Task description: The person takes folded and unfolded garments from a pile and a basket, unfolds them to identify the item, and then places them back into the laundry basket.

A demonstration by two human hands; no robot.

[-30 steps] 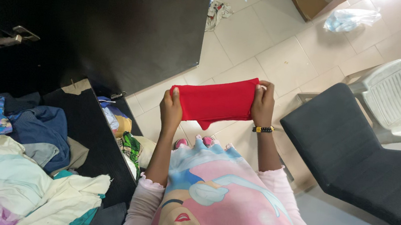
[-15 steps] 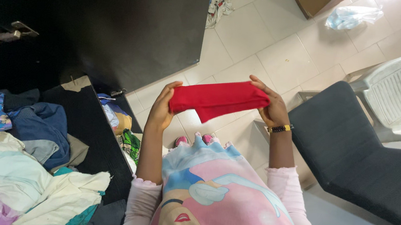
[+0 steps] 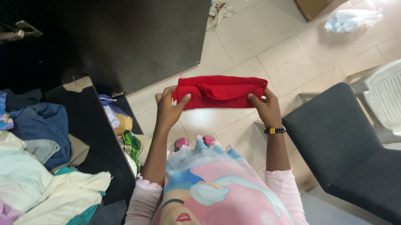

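We note two packages, both at the top right on the tiled floor: a brown cardboard box (image 3: pixel 314 1), cut off by the frame edge, and just beside it a crumpled pale blue plastic bag (image 3: pixel 352 19). We see no labels, signs or screens.

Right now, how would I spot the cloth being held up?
Look above the pale tiled floor, between the dark cabinet door and the grey chair. Both hands pinch the red cloth at its ends, the only plain red fabric here.
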